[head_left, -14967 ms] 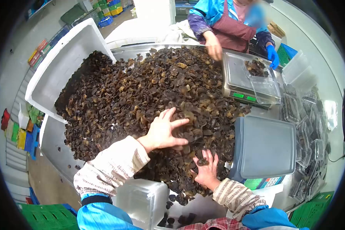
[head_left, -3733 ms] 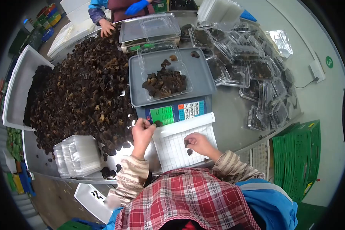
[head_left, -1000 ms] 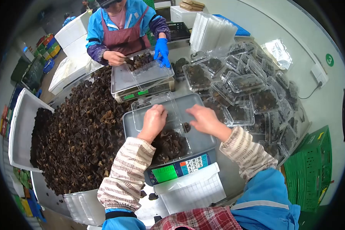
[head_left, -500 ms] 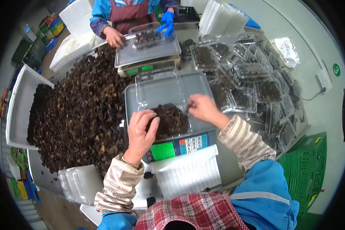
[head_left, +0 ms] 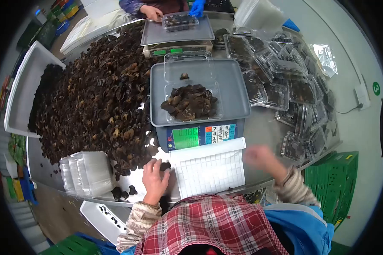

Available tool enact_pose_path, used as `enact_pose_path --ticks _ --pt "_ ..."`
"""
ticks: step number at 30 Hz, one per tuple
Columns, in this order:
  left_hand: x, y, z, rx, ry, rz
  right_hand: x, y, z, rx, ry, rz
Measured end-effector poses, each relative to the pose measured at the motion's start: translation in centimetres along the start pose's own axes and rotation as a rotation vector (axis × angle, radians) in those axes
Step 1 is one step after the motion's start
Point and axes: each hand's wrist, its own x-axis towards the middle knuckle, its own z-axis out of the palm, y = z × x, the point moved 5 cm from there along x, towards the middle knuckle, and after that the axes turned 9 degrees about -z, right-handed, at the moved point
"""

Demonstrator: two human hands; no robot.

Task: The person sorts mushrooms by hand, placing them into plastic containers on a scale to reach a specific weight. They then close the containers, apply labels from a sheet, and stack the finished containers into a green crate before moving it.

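An open clear plastic box with dark brown fungus pieces [head_left: 191, 103] lies on the grey tray [head_left: 238, 89] of a scale [head_left: 200, 135] with a lit green display. My left hand [head_left: 155, 177] is on the table's near edge, its fingers curled beside a dark piece [head_left: 164, 166]; whether it grips this piece is unclear. To the right of the white gridded sheet [head_left: 210, 172], my right hand [head_left: 264, 160] is blurred by motion, and its fingers cannot be made out. A large heap of loose fungus [head_left: 98, 102] spreads to the left of the scale.
Filled clear boxes [head_left: 302, 91] are piled at the right. Stacked empty boxes [head_left: 86, 174] stand at the front left, and green crates [head_left: 332, 182] at the right. Across the table, a co-worker's hands, one blue-gloved [head_left: 197, 8], hold a box [head_left: 180, 21] over another scale.
Both my hands have left the box and come down toward the table's near edge, the right one out to the right. The view has shifted, and the co-worker's hands are now at their box.
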Motion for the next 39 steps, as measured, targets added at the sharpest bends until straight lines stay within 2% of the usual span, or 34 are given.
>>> enact_pose_path --ticks 1,3,4,6,8,13,14,15,16,18,20,21,25,26,27,28,30,32,33,36,38,39 --pt "-0.5 -0.4 0.6 0.027 -0.037 0.013 -3.3 2.2 3.3 -0.181 -0.184 0.053" --pt "-0.9 -1.1 2.2 0.049 -0.068 0.032 -7.5 2.1 6.1 -0.376 -0.192 0.132" --pt "-0.9 -1.5 3.0 0.032 -0.084 0.049 -8.7 2.5 7.3 -0.382 -0.191 0.131" --pt "-0.6 -2.2 3.6 0.014 -0.094 0.071 -9.8 3.9 9.3 -0.227 -0.217 0.263" --pt "0.0 -3.1 3.1 -0.080 -0.001 0.074 -10.1 4.3 9.6 -0.230 -0.195 0.255" --pt "1.2 -6.8 0.1 -0.243 0.102 -0.171 -9.9 3.7 8.9 -0.227 -0.168 0.309" --pt "1.3 -8.9 0.8 -0.453 0.069 -0.347 -9.5 3.1 8.3 -0.139 -0.071 0.322" --pt "1.9 -8.7 0.2 -0.566 0.039 -0.446 -9.3 2.2 7.7 -0.050 0.020 0.333" --pt "2.9 -7.7 -0.8 -0.682 0.013 -0.543 -8.4 1.3 6.9 -0.053 0.026 0.326" --pt "5.1 -4.6 -2.4 -0.751 0.039 -0.513 -4.8 -0.9 3.7 -0.028 0.210 0.243" --pt "7.1 -1.8 -3.3 -0.899 0.107 -0.337 -0.4 -2.8 0.9 -0.005 0.328 0.109" --pt "8.1 -0.8 -3.4 -0.855 0.151 -0.257 2.2 -4.4 -0.9 0.013 0.392 0.020" --pt "10.4 2.1 -4.0 -0.867 0.161 -0.247 13.4 -9.7 -5.0 -0.062 0.450 -0.320" --pt "10.4 2.1 -3.5 -0.855 0.148 -0.260 16.6 -10.2 -5.0 -0.111 0.364 -0.303" --pt "10.2 2.0 -3.0 -0.835 0.161 -0.270 19.9 -9.9 -4.3 -0.153 0.362 -0.293" --pt "10.1 1.7 -2.1 -0.805 0.192 -0.196 24.8 -10.6 -3.3 -0.290 0.341 -0.334" --pt "9.9 1.5 -2.4 -0.746 0.135 -0.247 29.7 -9.0 -1.5 -0.315 0.336 -0.338" --pt "9.9 1.0 -3.8 -0.776 0.142 -0.308 33.4 -7.3 0.5 -0.424 0.097 -0.187" --pt "9.6 0.5 -3.8 -0.820 0.135 -0.369 34.0 -7.1 0.3 -0.340 0.134 -0.223" --pt "8.4 -4.5 -3.8 -0.890 0.227 -0.390 31.8 -8.7 -3.5 -0.173 0.248 -0.317" --pt "6.8 -7.9 -3.4 -0.860 0.301 -0.424 28.3 -10.6 -6.2 -0.171 0.150 -0.287" --pt "6.0 -9.9 -2.8 -0.709 0.282 -0.470 26.8 -10.5 -6.5 -0.172 -0.002 -0.229"
